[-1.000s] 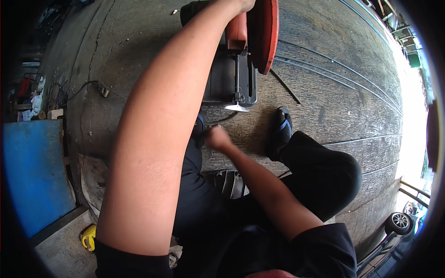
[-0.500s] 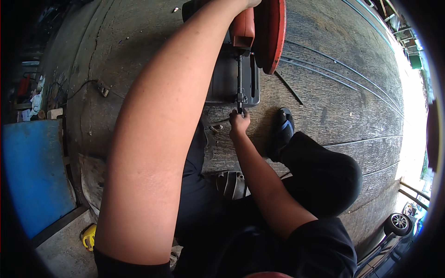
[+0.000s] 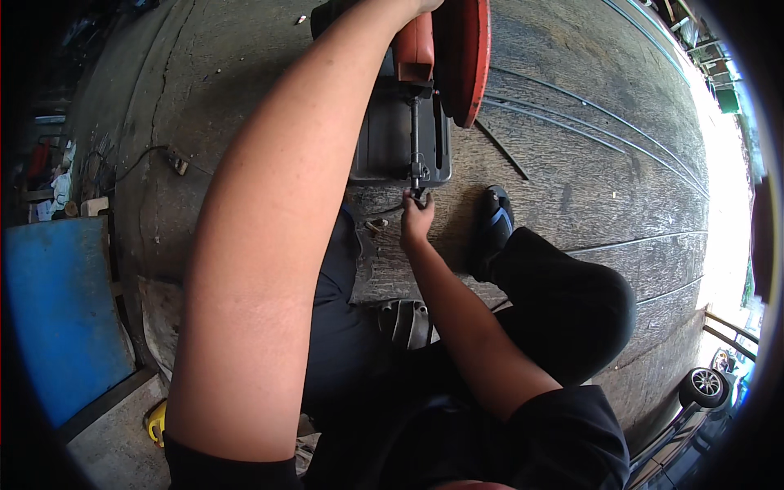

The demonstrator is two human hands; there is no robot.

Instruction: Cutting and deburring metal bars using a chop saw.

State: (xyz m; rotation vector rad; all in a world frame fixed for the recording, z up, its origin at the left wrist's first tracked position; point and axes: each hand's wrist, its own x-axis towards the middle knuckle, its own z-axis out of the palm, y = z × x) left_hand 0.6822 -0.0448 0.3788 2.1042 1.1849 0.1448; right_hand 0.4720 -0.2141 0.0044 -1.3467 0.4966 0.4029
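A cut-off saw stands on the floor ahead of me, with a red blade guard (image 3: pixel 478 69), a red housing (image 3: pixel 415 53) and a black base (image 3: pixel 382 139). Along the base runs the vise screw (image 3: pixel 415 131), ending in a crank handle (image 3: pixel 417 194) at the near side. My right hand (image 3: pixel 417 219) is closed round that handle. My left arm stretches across the view to the top of the saw. Only a bit of my left hand (image 3: pixel 428 5) shows at the upper edge, beside the red housing; its fingers are out of sight.
Long thin metal bars (image 3: pixel 563 122) lie on the rough floor at right, with a short dark bar (image 3: pixel 502 151) near the saw. My sandalled foot (image 3: pixel 494 220) is close to the base. A cable with a plug (image 3: pixel 175 162) and a blue panel (image 3: pixel 65 310) are at left.
The saw and both my hands sit slightly further left in the view, with a small shift of the whole scene. My right hand has turned a little at the crank handle.
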